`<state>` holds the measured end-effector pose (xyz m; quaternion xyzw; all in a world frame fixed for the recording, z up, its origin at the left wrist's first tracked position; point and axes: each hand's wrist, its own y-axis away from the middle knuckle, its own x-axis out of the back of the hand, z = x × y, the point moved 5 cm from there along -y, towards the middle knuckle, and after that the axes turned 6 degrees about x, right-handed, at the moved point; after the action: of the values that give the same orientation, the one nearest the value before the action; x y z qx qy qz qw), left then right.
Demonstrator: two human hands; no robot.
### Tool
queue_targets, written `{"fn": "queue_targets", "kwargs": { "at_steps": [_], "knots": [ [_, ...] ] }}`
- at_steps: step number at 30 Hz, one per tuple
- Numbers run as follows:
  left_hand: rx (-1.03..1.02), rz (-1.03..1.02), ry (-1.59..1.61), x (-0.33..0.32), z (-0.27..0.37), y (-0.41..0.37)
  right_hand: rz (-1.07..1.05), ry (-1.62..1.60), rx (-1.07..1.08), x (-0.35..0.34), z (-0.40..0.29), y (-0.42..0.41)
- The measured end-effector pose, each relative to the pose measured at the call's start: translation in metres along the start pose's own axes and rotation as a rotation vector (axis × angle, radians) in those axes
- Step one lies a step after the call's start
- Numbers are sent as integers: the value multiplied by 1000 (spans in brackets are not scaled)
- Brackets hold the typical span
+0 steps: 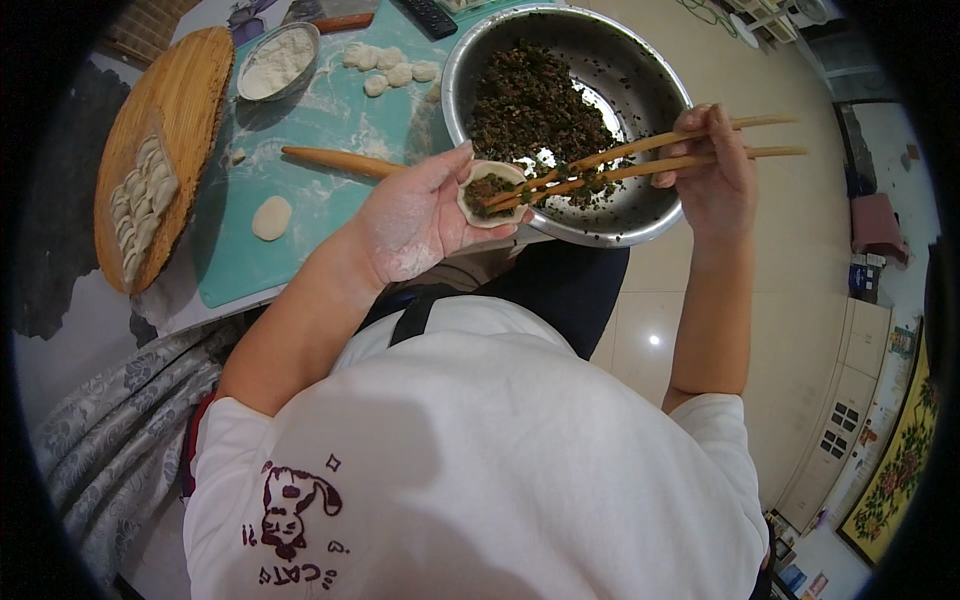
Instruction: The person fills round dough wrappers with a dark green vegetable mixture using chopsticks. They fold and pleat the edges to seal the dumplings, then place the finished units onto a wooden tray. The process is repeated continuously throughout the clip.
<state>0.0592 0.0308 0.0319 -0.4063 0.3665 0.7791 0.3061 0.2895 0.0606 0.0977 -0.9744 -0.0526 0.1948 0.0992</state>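
My left hand, dusted with flour, holds a round dumpling wrapper with dark green and brown filling on it. In my right hand is a pair of wooden chopsticks, their tips pressed on the filling in the wrapper and bits of filling clinging to them. Beneath the chopsticks stands a large steel bowl with a heap of minced filling. A wooden rolling pin lies on the turquoise mat, partly hidden behind my left hand. One flat wrapper lies on the mat.
Folded dumplings sit on a round wooden board at the left. Farther back are a bowl of flour, several dough pieces, an orange-brown handle and a black remote control. The steel bowl reaches past the table's right edge.
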Motion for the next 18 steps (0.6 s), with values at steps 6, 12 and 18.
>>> {"fn": "queue_targets", "kwargs": {
  "at_steps": [6,12,18],
  "knots": [
    [46,6,-3,5,-1,1,45,84,-34,11,-1,0],
    [54,11,-4,2,-1,6,6,81,-44,5,-3,-7],
    [87,-39,21,4,-1,5,-27,20,-23,-2,-7,-11]
  ]
}}
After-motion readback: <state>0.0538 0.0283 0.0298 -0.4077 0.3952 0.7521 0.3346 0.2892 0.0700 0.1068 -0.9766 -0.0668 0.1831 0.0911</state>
